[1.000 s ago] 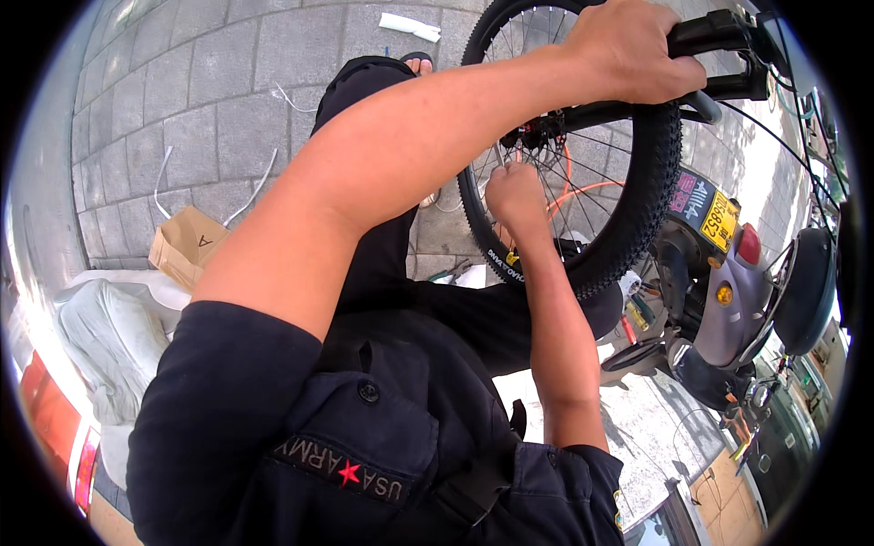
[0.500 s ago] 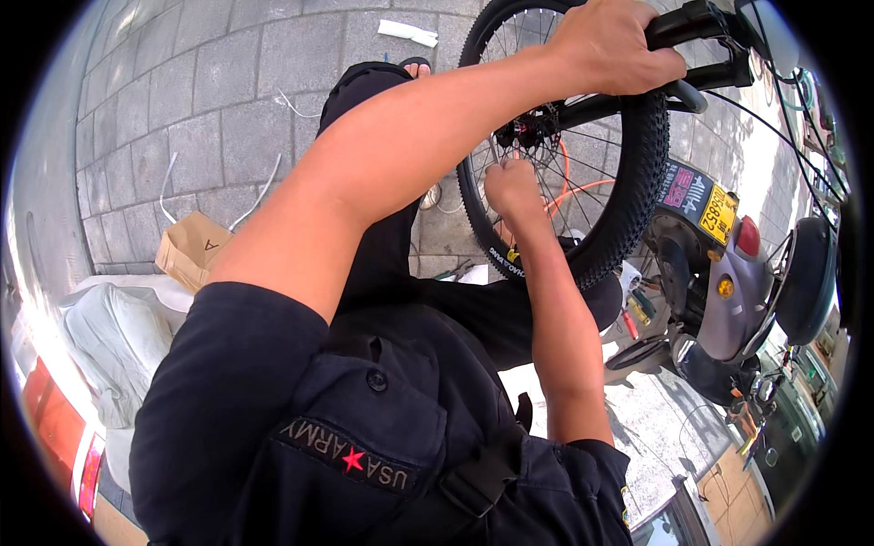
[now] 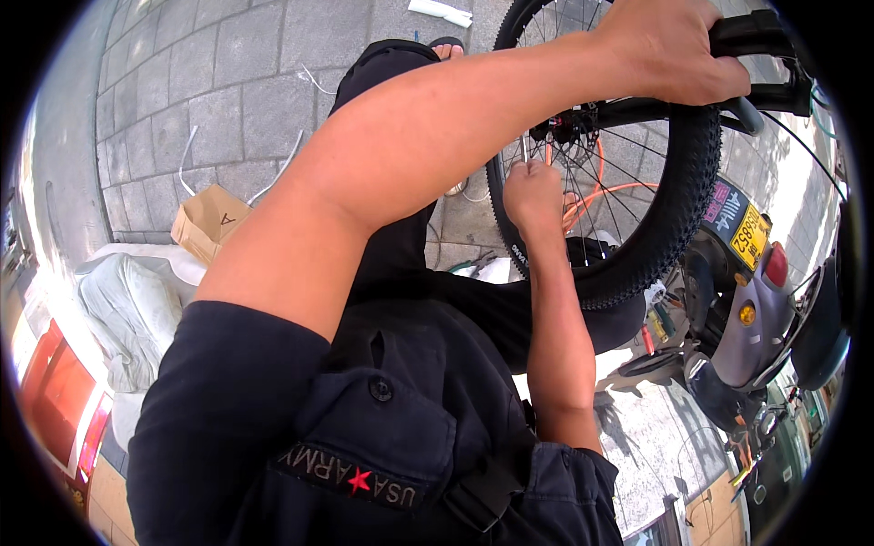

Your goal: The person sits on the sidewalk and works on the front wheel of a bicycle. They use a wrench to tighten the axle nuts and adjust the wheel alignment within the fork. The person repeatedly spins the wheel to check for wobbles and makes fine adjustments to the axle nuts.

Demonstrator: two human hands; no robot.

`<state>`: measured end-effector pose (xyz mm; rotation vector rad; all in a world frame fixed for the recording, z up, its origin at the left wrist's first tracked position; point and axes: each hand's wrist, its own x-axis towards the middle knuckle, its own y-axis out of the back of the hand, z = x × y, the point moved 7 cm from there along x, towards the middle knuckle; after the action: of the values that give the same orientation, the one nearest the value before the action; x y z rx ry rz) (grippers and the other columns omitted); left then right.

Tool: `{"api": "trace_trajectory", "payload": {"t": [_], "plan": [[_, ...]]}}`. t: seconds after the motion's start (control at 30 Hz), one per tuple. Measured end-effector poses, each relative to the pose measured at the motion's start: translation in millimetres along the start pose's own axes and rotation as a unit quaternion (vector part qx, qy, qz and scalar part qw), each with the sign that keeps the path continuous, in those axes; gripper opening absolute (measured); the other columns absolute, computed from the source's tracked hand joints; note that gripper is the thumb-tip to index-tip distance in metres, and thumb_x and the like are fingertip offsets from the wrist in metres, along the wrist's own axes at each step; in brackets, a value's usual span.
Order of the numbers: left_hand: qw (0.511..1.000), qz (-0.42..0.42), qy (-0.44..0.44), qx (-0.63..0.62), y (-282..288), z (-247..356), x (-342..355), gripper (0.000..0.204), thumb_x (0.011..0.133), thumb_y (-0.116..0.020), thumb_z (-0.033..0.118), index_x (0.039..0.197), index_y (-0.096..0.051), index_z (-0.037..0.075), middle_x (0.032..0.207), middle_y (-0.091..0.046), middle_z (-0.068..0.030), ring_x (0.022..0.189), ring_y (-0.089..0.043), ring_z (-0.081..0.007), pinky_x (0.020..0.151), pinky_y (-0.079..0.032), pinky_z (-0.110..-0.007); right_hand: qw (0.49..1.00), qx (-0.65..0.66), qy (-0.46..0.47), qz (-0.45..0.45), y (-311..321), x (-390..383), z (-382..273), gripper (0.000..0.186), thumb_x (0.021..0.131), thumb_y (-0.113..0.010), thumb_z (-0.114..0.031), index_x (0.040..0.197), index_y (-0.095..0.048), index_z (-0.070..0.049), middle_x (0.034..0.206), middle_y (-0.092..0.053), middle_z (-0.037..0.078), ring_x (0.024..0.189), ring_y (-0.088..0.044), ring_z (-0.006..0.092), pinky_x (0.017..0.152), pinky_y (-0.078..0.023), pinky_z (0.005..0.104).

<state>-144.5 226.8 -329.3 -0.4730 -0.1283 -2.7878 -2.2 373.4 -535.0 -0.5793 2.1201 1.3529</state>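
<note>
A bicycle wheel with a black knobby tire (image 3: 696, 173) stands before me, its spokes running to a hub with a disc rotor (image 3: 572, 126). My left hand (image 3: 674, 55) reaches across over the wheel and is closed round a leg of the black fork (image 3: 751, 35). My right hand (image 3: 534, 196) is beside the spokes, just below the hub. Its fingers are closed on a slim metal tool (image 3: 525, 150) that points up toward the hub; the tool's lower part is hidden in the hand.
A grey scooter (image 3: 756, 318) with a yellow plate stands at the right. Hand tools (image 3: 651, 332) lie near the tire. An open cardboard box (image 3: 209, 223) and a plastic-covered bundle (image 3: 132, 305) are at the left. An orange hose (image 3: 619, 187) runs behind the spokes on the paving.
The whole scene has shifted to the right in the picture as my view turned. Both hands keep their holds, the left on the fork and the right on the tool near the hub.
</note>
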Motion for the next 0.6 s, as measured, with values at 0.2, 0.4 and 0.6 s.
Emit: {"api": "trace_trajectory", "payload": {"t": [0.2, 0.4, 0.6], "plan": [[0.998, -0.025, 0.058, 0.003, -16.6, -43.2, -3.5, 0.031, 0.082, -0.067, 0.028, 0.092, -0.069, -0.001, 0.075, -0.069, -0.0230, 0.073, -0.070, -0.0372, 0.072, -0.054, -0.046, 0.999, -0.021, 0.017, 0.025, 14.8, -4.2, -6.8, 0.035, 0.093, -0.052, -0.018, 0.098, -0.071, 0.010, 0.103, -0.069, 0.037, 0.103, -0.068, 0.0505, 0.095, -0.053, 0.0532], [0.989, -0.051, 0.129, -0.054, -10.8, -27.0, 23.5, 0.019, 0.086, -0.067, 0.022, 0.086, -0.068, 0.003, 0.066, -0.063, -0.0045, 0.063, -0.060, -0.0135, 0.058, -0.048, -0.034, 0.990, -0.067, 0.104, -0.060, 45.7, -62.0, -29.8, 0.032, 0.094, -0.056, -0.019, 0.104, -0.070, 0.008, 0.101, -0.071, 0.031, 0.103, -0.068, 0.0494, 0.094, -0.052, 0.0534], [0.985, -0.076, 0.143, -0.058, -4.5, -66.1, 35.3, 0.013, 0.086, -0.069, 0.019, 0.088, -0.067, 0.006, 0.067, -0.058, 0.0014, 0.061, -0.053, -0.0093, 0.053, -0.043, -0.031, 0.896, 0.210, 0.287, 0.267, 129.1, -213.6, 12.7, 0.022, 0.096, -0.069, -0.005, 0.113, -0.066, 0.008, 0.085, -0.074, 0.017, 0.067, -0.072, 0.0240, 0.065, -0.056, 0.0306]]}}
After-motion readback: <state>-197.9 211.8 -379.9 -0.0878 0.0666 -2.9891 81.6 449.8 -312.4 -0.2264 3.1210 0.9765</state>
